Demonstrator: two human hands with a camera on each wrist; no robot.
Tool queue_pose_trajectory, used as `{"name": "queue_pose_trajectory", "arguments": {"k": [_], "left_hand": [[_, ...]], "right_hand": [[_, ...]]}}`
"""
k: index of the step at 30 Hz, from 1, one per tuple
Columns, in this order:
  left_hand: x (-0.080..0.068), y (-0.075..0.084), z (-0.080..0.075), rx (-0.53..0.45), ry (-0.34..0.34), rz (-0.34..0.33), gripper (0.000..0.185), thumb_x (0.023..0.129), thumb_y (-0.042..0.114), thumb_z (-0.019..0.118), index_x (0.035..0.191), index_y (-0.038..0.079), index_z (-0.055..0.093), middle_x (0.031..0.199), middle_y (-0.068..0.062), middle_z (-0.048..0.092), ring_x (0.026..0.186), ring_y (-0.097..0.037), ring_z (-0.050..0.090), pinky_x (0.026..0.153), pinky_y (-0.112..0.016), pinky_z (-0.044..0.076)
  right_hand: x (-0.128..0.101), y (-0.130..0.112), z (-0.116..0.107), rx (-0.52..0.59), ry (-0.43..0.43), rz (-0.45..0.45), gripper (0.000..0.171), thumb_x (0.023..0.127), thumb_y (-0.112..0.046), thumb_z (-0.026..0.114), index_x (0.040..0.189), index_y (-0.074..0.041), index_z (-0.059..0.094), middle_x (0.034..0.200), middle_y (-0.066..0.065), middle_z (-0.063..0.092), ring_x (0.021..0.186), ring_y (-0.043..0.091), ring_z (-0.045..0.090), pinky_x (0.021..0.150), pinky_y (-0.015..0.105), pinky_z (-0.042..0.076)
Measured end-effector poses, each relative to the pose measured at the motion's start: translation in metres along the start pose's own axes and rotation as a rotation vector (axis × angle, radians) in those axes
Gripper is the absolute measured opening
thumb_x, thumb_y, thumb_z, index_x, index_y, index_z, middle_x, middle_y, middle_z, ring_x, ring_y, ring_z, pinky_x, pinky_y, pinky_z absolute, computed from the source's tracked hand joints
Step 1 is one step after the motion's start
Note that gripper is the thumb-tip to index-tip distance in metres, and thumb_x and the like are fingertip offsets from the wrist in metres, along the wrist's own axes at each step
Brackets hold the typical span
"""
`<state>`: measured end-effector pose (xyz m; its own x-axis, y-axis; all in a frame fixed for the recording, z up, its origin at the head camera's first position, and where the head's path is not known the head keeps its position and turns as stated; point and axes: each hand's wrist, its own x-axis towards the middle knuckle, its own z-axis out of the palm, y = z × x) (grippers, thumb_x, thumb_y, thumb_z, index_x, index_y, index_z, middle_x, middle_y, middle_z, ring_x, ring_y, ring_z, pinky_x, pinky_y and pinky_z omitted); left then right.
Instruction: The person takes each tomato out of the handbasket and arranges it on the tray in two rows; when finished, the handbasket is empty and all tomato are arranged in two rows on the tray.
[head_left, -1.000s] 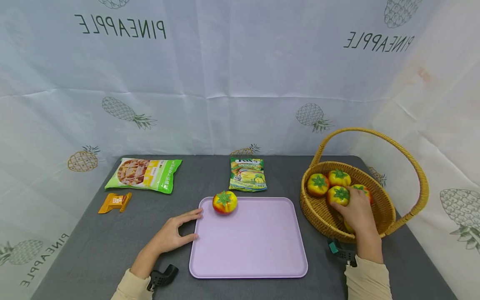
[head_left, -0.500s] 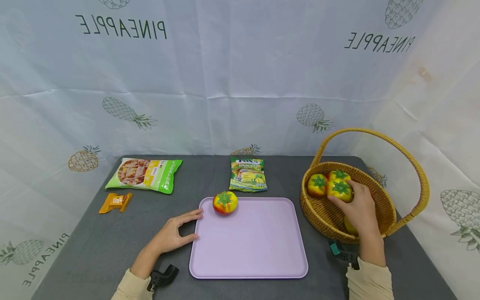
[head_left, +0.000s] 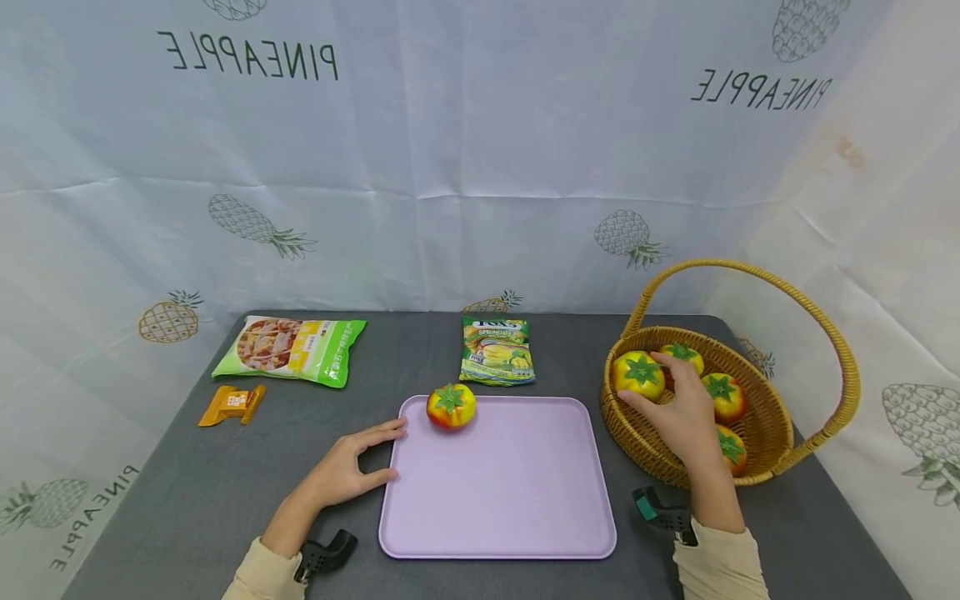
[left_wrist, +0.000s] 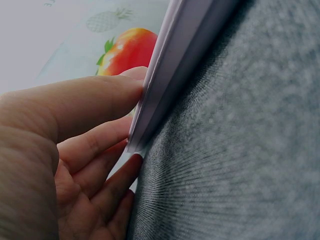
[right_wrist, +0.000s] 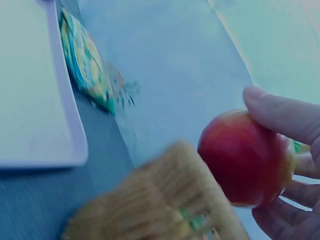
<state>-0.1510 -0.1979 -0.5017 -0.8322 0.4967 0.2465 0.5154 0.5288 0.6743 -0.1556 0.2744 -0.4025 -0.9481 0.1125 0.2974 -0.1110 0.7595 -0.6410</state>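
My right hand [head_left: 678,417] grips a yellow-red toy tomato [head_left: 638,375] [right_wrist: 246,158] and holds it above the left rim of the wicker basket [head_left: 772,446]. Three more tomatoes [head_left: 722,396] lie inside the basket. A lilac tray [head_left: 517,492] sits in the middle of the grey table, with one tomato [head_left: 451,406] [left_wrist: 128,51] at its far left corner. My left hand [head_left: 352,467] rests at the tray's left edge [left_wrist: 175,65], thumb on the rim and fingers against its side.
A green snack bag [head_left: 291,348] and a small orange packet [head_left: 231,403] lie at the far left. A green-yellow sachet [head_left: 497,350] [right_wrist: 85,62] lies behind the tray. The basket's tall handle [head_left: 750,271] arches over it. A pineapple-print cloth backs the table.
My right hand has lifted a tomato out of the basket and carried it left to the rim. The left hand and the tray have not moved.
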Motion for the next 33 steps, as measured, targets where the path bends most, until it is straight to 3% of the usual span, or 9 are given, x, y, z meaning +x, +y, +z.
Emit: {"name": "queue_pose_trajectory", "arguments": {"k": [7, 17, 30, 33], "left_hand": [[0.0, 0.001, 0.0, -0.004, 0.004, 0.005, 0.051, 0.081, 0.03, 0.075, 0.128, 0.018, 0.06, 0.139, -0.002, 0.053, 0.127, -0.027, 0.05, 0.102, -0.039, 0.043], [0.001, 0.001, 0.0, 0.01, 0.003, 0.008, 0.053, 0.078, 0.024, 0.078, 0.127, 0.015, 0.061, 0.139, -0.006, 0.053, 0.128, -0.03, 0.05, 0.102, -0.04, 0.043], [0.0, -0.003, 0.002, 0.012, -0.003, 0.003, 0.051, 0.081, 0.032, 0.074, 0.129, 0.02, 0.06, 0.14, 0.0, 0.052, 0.129, -0.025, 0.049, 0.102, -0.037, 0.043], [0.001, -0.003, 0.001, 0.008, -0.001, 0.005, 0.051, 0.081, 0.031, 0.075, 0.128, 0.02, 0.06, 0.14, 0.001, 0.053, 0.129, -0.022, 0.049, 0.103, -0.034, 0.042]], "right_hand": [[-0.002, -0.016, 0.024, 0.061, -0.008, -0.056, 0.073, 0.077, -0.036, 0.078, 0.135, -0.006, 0.046, 0.129, 0.019, 0.048, 0.104, 0.032, 0.051, 0.084, 0.05, 0.048], [-0.008, -0.037, 0.056, 0.096, -0.069, -0.18, 0.073, 0.072, -0.031, 0.083, 0.131, -0.006, 0.049, 0.129, 0.016, 0.051, 0.107, 0.03, 0.053, 0.083, 0.049, 0.05], [-0.015, -0.045, 0.097, 0.11, -0.144, -0.245, 0.071, 0.07, -0.03, 0.084, 0.128, -0.005, 0.051, 0.123, 0.014, 0.054, 0.103, 0.025, 0.056, 0.082, 0.044, 0.052], [-0.015, -0.049, 0.106, 0.111, -0.187, -0.226, 0.071, 0.071, -0.031, 0.083, 0.129, -0.005, 0.051, 0.125, 0.014, 0.054, 0.107, 0.026, 0.055, 0.085, 0.045, 0.051]]}}
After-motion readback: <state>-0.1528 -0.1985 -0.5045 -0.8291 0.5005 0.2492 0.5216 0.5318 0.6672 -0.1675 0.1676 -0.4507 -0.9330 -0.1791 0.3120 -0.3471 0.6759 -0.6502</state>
